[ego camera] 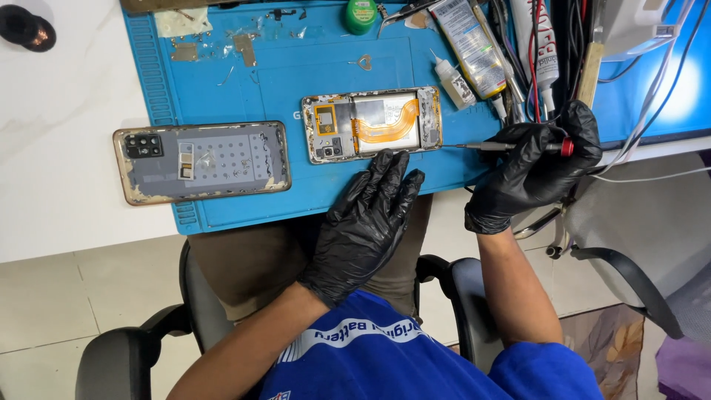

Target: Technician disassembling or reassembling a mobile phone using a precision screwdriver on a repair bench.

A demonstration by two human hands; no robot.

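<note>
An opened phone [372, 124] lies face down on a blue work mat [311, 185], showing its battery and an orange flex cable. My left hand [366, 222], in a black glove, rests flat with its fingertips at the phone's near edge. My right hand [535, 167], also gloved, grips a thin screwdriver [489, 146] with a red cap. The screwdriver's tip touches the phone's right end. The phone's removed back cover [201, 161] lies inside up to the left, at the mat's edge.
Glue tubes [470, 44], a small white dropper bottle [453, 80], a green tin [361, 15], tweezers and cables crowd the mat's far right. Small metal parts [244, 48] lie at the back left. A black tape roll [26, 28] sits on the white table. Chair armrests are below.
</note>
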